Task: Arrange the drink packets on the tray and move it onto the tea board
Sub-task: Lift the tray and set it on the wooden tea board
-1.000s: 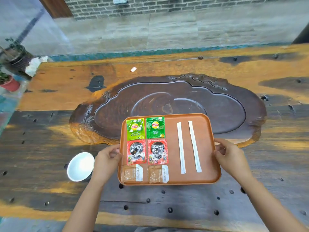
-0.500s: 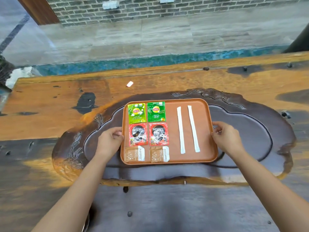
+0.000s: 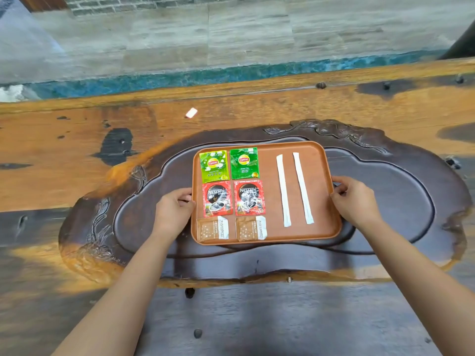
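Eight packets lay in neat rows on the orange-brown tray (image 3: pixel 267 233), which sat inside the sunken basin of the dark carved tea board (image 3: pixel 401 201) on the wooden table (image 3: pixel 77 160). At the tray's far left corner was the light green Lipton tea packet (image 3: pixel 214 166), with the dark green Lipton tea packet (image 3: pixel 244 163) just beside it toward the tray's middle. Nearer the person from those lay the left Nescafé packet (image 3: pixel 217 198) and the right Nescafé packet (image 3: pixel 249 197), and at the tray's near edge the left brown sugar packet (image 3: pixel 213 229) and the right brown sugar packet (image 3: pixel 251 228). On the tray's right half two long white stick sachets, the inner stick (image 3: pixel 283 190) and the outer stick (image 3: pixel 303 188), ran lengthwise, slightly apart. The left hand (image 3: pixel 172 211) gripped the tray's left rim, fingers curled over it; the right hand (image 3: pixel 354 200) gripped the right rim the same way. A small white scrap (image 3: pixel 191 113) lay on the table beyond the tray, past the board's far edge.
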`<action>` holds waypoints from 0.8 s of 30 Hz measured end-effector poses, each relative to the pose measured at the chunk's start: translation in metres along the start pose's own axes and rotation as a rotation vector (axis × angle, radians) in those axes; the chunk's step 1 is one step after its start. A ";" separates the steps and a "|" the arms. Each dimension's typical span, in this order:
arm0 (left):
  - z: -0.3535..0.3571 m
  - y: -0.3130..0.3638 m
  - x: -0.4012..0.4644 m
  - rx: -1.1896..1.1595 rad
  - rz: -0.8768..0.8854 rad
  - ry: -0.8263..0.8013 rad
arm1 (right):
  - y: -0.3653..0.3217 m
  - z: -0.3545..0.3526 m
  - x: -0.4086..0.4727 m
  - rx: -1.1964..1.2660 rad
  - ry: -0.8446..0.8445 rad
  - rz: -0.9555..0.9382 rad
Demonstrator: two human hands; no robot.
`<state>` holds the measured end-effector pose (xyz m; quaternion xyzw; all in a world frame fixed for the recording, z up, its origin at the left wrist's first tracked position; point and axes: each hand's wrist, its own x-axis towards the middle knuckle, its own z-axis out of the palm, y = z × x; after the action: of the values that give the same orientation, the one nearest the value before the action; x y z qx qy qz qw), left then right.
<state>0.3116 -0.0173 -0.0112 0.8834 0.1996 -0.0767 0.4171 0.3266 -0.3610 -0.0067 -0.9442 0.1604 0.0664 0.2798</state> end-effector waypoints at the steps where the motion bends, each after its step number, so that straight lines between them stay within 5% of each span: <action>1: 0.001 0.001 -0.001 0.006 0.003 -0.002 | 0.001 0.000 0.001 0.001 0.000 0.002; 24: 0.005 0.000 -0.015 0.000 -0.026 -0.003 | 0.004 -0.006 -0.017 -0.019 -0.013 -0.049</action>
<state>0.2983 -0.0254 -0.0099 0.8806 0.2106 -0.0833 0.4162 0.3099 -0.3629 -0.0005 -0.9500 0.1348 0.0675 0.2734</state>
